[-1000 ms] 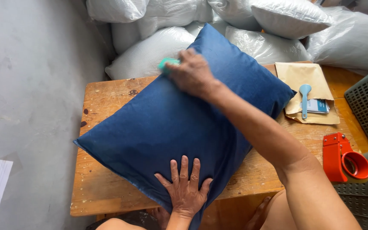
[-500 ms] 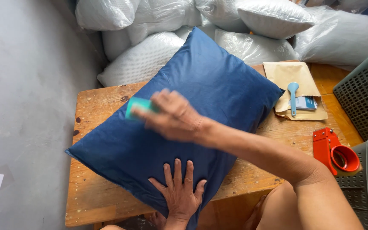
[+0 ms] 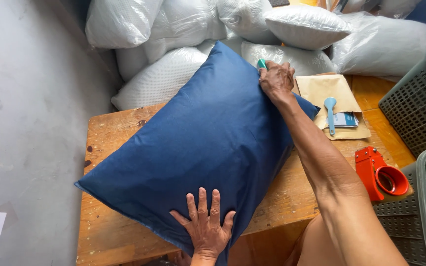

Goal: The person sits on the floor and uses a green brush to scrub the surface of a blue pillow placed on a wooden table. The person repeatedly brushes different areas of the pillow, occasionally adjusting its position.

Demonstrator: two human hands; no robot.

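Your left hand (image 3: 207, 227) lies flat on the blue pillow (image 3: 198, 143), and bare wooden table (image 3: 109, 148) runs left of its fingers (image 3: 202, 199): you could pass there, up to the grey wall (image 3: 25, 123). Beyond the fingertips of your right hand (image 3: 276, 79), white stuffed bags (image 3: 183, 54) pile up and close the far side. Right of those fingers lie a brown envelope (image 3: 326, 91) and a blue spoon-shaped tool (image 3: 330, 113), low enough to cross above. Further right, grey baskets (image 3: 415, 113) and a red tape dispenser (image 3: 380, 172) block the table's edge.
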